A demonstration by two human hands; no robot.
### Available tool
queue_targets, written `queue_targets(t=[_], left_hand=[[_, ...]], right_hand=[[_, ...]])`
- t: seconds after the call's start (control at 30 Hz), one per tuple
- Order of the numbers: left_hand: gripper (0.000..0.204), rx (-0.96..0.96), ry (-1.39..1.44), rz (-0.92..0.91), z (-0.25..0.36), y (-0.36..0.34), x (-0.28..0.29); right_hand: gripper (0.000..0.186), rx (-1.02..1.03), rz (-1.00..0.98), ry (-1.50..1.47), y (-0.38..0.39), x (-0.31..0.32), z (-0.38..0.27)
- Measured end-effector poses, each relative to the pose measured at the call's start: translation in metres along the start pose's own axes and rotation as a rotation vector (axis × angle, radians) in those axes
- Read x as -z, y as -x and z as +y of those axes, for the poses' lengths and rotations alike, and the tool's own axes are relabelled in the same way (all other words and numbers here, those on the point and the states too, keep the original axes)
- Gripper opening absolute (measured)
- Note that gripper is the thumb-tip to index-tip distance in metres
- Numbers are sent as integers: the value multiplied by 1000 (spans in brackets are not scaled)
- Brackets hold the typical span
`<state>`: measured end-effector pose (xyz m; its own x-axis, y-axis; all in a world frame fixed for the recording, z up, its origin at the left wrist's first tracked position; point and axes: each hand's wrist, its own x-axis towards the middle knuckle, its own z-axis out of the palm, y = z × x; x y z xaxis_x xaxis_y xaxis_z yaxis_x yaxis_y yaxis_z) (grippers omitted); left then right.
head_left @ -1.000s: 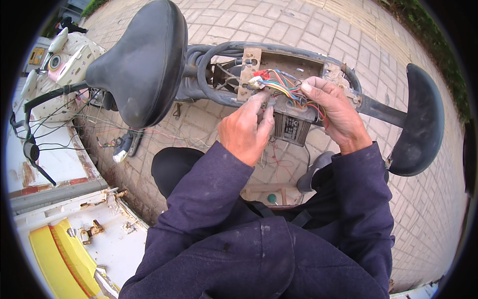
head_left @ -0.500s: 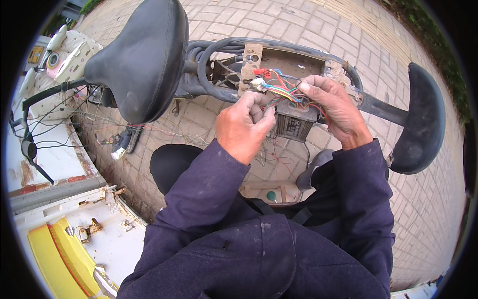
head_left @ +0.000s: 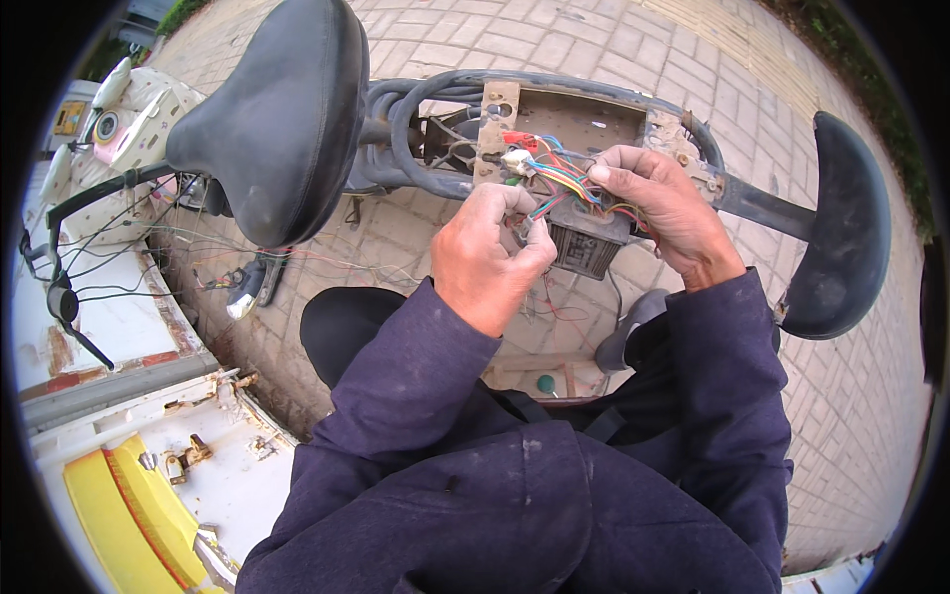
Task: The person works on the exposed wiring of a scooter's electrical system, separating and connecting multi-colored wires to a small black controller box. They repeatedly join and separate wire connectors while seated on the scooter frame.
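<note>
A finned metal controller box [head_left: 586, 247] hangs beside the frame of a stripped electric bike. A bundle of multicoloured wires [head_left: 566, 181] comes out of its top, with a white plug connector [head_left: 518, 161] and a red connector [head_left: 521, 141] on the loose ends. My left hand [head_left: 485, 255] is curled around a few thin wires ending in a small plug, which the fingertips partly cover. At the other side of the bundle, my right hand [head_left: 665, 210] pinches wires between thumb and forefinger; its lower fingers curl beneath.
The bike's black saddle [head_left: 277, 119] rises at the left, and a curved black backrest [head_left: 839, 233] stands at the right. An open metal tray [head_left: 584, 121] lies behind the wires. White panels with a yellow strip [head_left: 134, 505] sit at the lower left, on brick paving.
My left thumb and forefinger have parted a little, showing more of the wires between them. The view has shifted slightly; both hands stay at the bundle.
</note>
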<state>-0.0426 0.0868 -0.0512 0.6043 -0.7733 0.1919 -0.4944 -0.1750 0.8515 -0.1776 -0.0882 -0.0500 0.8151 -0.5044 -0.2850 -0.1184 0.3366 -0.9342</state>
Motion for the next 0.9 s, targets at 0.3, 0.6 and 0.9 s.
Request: queue_targets(t=[0.3, 0.6, 0.9], left_hand=[[22, 278, 467, -311, -1, -6, 18], [28, 360, 499, -411, -6, -12, 24], [27, 392, 477, -381, -3, -10, 24]], right_hand=[[20, -23, -20, -2, -3, 4, 1], [18, 1, -45, -42, -4, 5, 5], [18, 18, -121, -45, -1, 6, 2]])
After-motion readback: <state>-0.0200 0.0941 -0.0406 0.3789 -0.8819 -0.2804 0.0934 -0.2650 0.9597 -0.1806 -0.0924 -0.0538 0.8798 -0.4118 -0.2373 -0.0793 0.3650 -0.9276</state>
